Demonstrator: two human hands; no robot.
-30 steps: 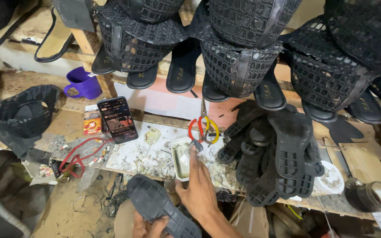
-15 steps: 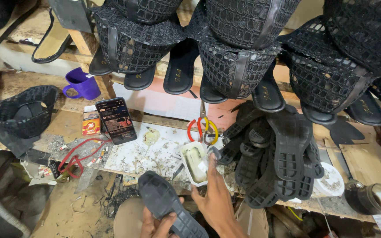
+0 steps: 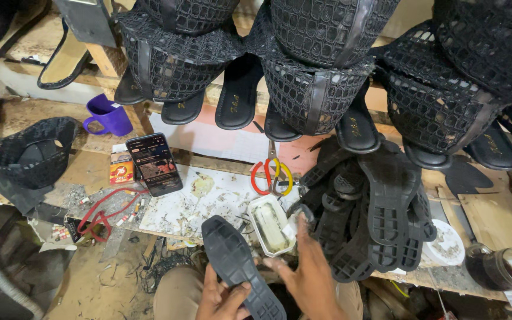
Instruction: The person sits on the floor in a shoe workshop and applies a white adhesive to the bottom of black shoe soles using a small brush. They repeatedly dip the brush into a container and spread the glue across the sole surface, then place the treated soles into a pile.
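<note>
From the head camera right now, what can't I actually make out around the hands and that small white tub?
- Left hand: wrist cut off by the bottom edge; palm hidden behind the black sole it grips.
- Right hand: fingertips toward the white tub; contact unclear.
- Tub contents: too small to identify.
- Sole pile: lower soles hidden by upper ones.

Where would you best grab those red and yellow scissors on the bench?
By the two handle loops of the scissors, probably coming from the near side: the loops face the worker, while the blades point away toward the shelf. The pile of black soles crowds their right.
</note>
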